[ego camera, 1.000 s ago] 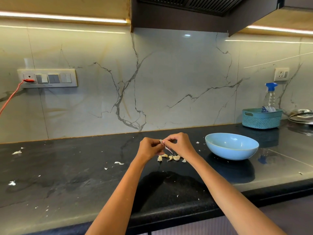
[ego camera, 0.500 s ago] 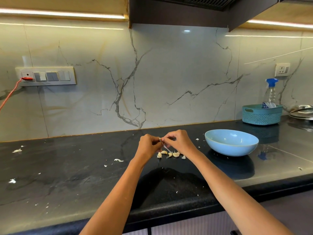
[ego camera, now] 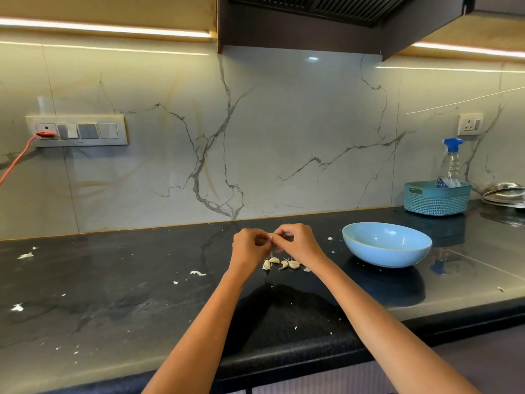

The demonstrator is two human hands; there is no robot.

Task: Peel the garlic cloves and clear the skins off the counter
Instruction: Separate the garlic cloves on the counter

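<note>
Head view, centre of frame: left hand [ego camera: 250,247] and right hand [ego camera: 298,243] raised just above desk [ego camera: 113,294], fingertips meeting, both pinching one clove [ego camera: 270,237] between them; clove mostly hidden, peel state unclear. Versus a second ago: hands drawn closer together, the thin strip of skin seen hanging between them then no longer clearly visible, only a faint wisp below the fingers. Probably means skin nearly pulled free or being re-gripped, so this clove close to done, as a guess. Grip state: both hands clenched on the clove, fingers curled. Loose cloves [ego camera: 281,263] in a small row on desk directly below and just in front of hands, not touched. Bowl [ego camera: 386,244] to the right of hands, near, contents not discernible. Skins [ego camera: 197,273] scattered over left and centre of desk, more bits [ego camera: 25,255] at far left and beside bowl. Clearing step not started. Basket [ego camera: 436,197] with spray bottle [ego camera: 451,160] at right, against wall.
</note>
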